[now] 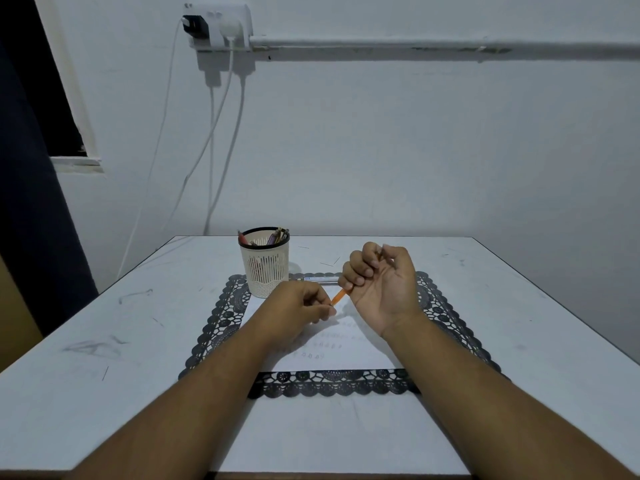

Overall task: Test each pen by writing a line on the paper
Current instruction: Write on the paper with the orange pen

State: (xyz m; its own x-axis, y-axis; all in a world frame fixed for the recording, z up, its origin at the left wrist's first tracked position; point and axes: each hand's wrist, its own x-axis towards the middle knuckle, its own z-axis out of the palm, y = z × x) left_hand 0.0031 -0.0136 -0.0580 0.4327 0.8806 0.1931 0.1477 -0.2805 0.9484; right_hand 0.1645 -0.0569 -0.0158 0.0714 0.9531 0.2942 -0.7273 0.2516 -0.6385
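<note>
1. the person sits at a pale table [104, 341], both bare forearms stretched over it, hands meeting above the middle.
2. the right hand [379, 280] is turned palm-up, its fingers curled tight round an orange pen [338, 296], which slants down and to the left out of the fist.
3. the left hand [299, 303] pinches the lower end of that same pen between thumb and fingertips, the other fingers loosely bent.
4. the pen hangs in the air above the paper [346, 355], not touching it from what i can see.
5. the paper lies on a dark lace-edged mat [332, 384]; faint rows of written marks show on it, too small to read, and the forearms hide much of the sheet.
6. a cream slotted pen holder [265, 263] with a dark rim stands on the mat's far left corner, just beyond the left hand, with several more pens standing in it.
7. another pen [320, 279], pale with a dark end, lies flat on the mat between the holder and the right hand.
8. on the wall behind, a socket block [216, 24] with plugs sends white cables [221, 133] hanging down towards the table's back edge.
</note>
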